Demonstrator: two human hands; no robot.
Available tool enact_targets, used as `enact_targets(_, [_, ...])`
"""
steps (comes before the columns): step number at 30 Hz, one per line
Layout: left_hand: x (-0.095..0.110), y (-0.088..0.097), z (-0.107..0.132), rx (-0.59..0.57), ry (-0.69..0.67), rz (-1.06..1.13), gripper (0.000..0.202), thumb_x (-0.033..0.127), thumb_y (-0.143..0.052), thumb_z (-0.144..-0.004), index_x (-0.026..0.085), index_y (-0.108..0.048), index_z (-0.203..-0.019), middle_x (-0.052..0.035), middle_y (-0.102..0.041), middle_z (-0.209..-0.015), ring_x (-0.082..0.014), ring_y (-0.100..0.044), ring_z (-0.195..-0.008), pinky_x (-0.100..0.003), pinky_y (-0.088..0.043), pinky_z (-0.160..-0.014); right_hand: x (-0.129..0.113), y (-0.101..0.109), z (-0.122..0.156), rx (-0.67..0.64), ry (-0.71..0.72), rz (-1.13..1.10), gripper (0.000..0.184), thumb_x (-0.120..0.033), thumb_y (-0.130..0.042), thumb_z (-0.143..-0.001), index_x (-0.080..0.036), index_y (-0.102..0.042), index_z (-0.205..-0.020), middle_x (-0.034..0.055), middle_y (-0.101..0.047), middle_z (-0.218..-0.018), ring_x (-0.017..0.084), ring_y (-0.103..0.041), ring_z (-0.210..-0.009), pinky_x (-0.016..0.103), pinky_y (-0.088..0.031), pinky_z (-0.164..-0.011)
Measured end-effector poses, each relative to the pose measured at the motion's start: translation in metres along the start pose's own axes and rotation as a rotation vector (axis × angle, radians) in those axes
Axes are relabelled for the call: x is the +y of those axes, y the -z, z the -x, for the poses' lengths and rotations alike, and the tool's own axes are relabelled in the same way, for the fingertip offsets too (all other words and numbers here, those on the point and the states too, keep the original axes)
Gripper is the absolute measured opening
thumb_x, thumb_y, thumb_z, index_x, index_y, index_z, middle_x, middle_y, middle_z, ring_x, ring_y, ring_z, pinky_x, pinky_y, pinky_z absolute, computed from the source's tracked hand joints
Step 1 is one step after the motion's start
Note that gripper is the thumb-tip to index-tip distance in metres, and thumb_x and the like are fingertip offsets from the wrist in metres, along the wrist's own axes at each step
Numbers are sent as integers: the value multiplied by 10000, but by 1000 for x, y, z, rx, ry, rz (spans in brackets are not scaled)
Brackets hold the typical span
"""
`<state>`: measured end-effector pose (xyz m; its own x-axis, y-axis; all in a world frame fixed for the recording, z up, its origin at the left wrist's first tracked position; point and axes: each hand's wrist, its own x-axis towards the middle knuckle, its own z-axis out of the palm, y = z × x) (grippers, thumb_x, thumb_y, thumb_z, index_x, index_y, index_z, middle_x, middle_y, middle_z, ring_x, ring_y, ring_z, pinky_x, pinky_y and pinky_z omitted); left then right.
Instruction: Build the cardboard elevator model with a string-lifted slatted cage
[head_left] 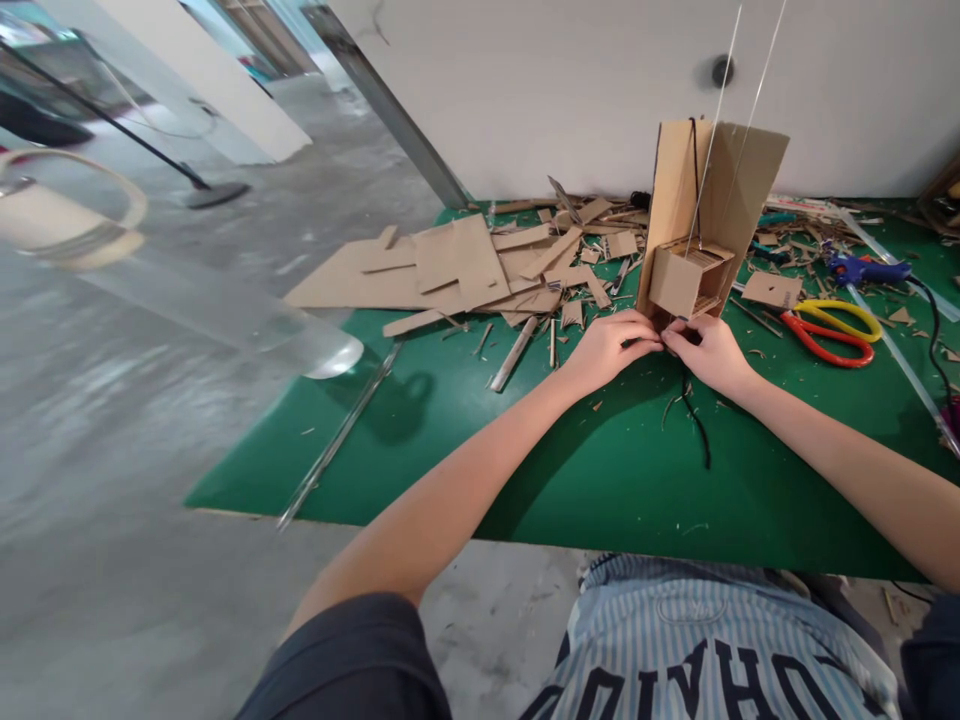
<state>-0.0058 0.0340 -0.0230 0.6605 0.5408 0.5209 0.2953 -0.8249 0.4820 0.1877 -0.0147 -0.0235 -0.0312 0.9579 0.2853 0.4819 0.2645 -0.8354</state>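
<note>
A tall cardboard model [677, 180] stands on the green table, with a small open cardboard box [675, 280] between its two upright walls. A black cord runs down inside the walls to this box. At the foot of the model, my left hand [611, 345] and my right hand [709, 350] meet, fingertips pinched together on a black cord [697, 430]. Its loose end trails towards me across the table. My fingers partly cover the exact spot of the grip. Two thin clear strands rise from the model.
Cardboard sheets and scraps [457, 260] lie to the left. On the right are red-and-yellow-handled scissors [832, 330] and a blue glue gun [870, 270] with its cable. A clear strip [337, 440] crosses the left table edge; a blurred clear tube [225, 300] is nearer the camera.
</note>
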Motion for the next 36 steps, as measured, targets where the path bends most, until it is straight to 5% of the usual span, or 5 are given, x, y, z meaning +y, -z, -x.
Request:
enact_targets(5, [1,-3,-1,66,91,74,205,320,-660,-969,161,-746,-871,-59,-747,-909,-164,-711,-853,-316,-581,-807,-1,-1,0,6,-17,-8,167,-238,-623,-860,-179,-723,-741,36,-723,-767,157,-619,-722,312,-457,-740])
enact_targets(11, [7,-7,3,85,276,168,262,392,-693,-944,157,-583,-902,6,-692,-794,-69,-596,-502,-197,-459,-501,-5,0,1,6,-17,-15,168,-194,-623,-840,-176,-715,-701,43,-732,-758,162,-642,-731,303,-464,-737])
enact_targets(20, [6,1,5,66,186,152,260,388,-669,-961,144,-667,-872,-26,-740,-825,-101,-686,-601,-222,-530,-612,-7,2,0,-16,-20,-8,171,-242,-627,-873,-180,-730,-751,41,-735,-788,165,-643,-754,313,-471,-769])
enact_targets(28, [3,4,2,-54,312,405,168,260,-615,-966,136,-724,-942,-68,-722,-997,-94,-709,-675,-216,-585,-656,-4,1,1,-6,-12,-16,156,-262,-638,-871,-178,-729,-776,37,-739,-803,170,-644,-763,322,-468,-775])
enact_targets(36, [10,3,-1,-68,360,275,158,200,-594,-963,136,-701,-867,-39,-709,-922,-77,-686,-608,-197,-518,-607,-4,-2,0,-31,10,16,152,-200,-626,-859,-174,-714,-738,58,-752,-841,189,-686,-832,332,-503,-835])
